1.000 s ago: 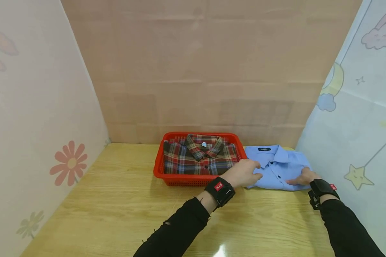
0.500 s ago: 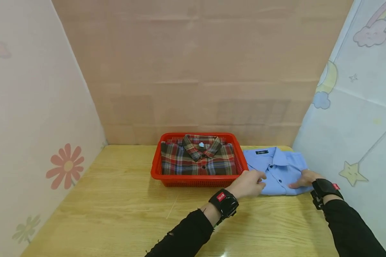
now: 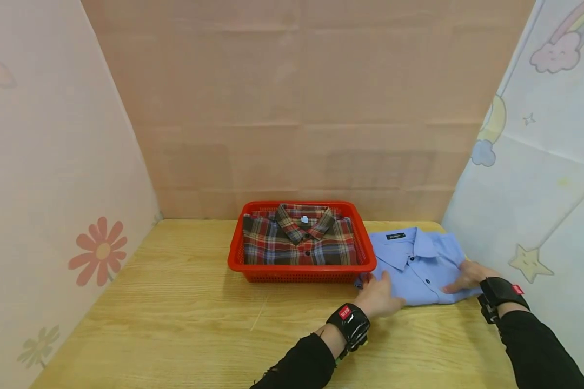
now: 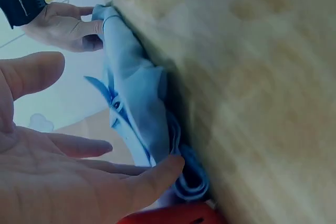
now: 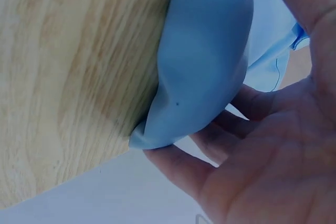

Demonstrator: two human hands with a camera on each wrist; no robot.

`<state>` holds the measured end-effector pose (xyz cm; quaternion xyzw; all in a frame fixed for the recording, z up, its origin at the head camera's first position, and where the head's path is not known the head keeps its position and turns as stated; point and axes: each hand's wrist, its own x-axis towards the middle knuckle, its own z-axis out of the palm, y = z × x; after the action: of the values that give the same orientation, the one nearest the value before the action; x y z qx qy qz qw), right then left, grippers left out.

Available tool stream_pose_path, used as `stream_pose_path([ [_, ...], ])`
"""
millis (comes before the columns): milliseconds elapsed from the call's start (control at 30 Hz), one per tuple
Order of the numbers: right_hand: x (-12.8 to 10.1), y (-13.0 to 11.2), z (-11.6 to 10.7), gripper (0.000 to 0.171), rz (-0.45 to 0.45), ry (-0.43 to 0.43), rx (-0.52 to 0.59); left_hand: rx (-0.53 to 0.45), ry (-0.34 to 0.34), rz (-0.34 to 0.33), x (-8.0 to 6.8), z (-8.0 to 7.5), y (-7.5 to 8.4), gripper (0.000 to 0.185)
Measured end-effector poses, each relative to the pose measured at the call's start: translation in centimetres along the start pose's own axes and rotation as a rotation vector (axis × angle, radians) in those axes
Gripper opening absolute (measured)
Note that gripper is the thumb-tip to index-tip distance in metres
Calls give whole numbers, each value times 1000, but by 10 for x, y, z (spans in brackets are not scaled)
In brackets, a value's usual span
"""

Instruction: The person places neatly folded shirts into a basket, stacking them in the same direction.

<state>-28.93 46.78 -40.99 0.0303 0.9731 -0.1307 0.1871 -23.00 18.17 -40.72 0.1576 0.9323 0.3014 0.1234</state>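
A folded light-blue shirt (image 3: 420, 267) lies collar-up on the wooden table (image 3: 185, 313), just right of a red basket (image 3: 302, 267). My left hand (image 3: 382, 297) rests at the shirt's front-left edge. In the left wrist view its fingers (image 4: 157, 174) are straight and touch the folded edge of the shirt (image 4: 131, 82), with the thumb held apart. My right hand (image 3: 467, 275) holds the shirt's right edge. The right wrist view shows that hand (image 5: 273, 145) with fingers under the shirt's corner (image 5: 205, 51) and thumb over the top.
The red basket holds a folded red plaid shirt (image 3: 299, 240). A cardboard wall (image 3: 297, 108) closes the back, with printed panels standing at the left (image 3: 53, 162) and close by on the right (image 3: 540, 162). Bare tabletop stretches to the left and front.
Both hands have drawn back toward me, and the blue shirt has slid a little nearer with them. My left hand moved from on top of the shirt's left side to its front-left edge.
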Motion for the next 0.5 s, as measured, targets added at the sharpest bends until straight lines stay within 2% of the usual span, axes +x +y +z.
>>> stream_pose_path([
  [167, -3, 3, 4, 115, -14, 18, 36, 59, 52, -88, 2, 10, 2, 78],
  [300, -4, 6, 6, 112, -40, 50, 68, 40, 31, -131, 5, 12, 2, 81],
  [400, -4, 8, 7, 117, -63, 62, 108, 36, 15, -132, 8, 14, 0, 81],
  [500, -4, 10, 9, 126, -74, 52, 142, 84, 38, -107, 10, 17, -2, 80],
])
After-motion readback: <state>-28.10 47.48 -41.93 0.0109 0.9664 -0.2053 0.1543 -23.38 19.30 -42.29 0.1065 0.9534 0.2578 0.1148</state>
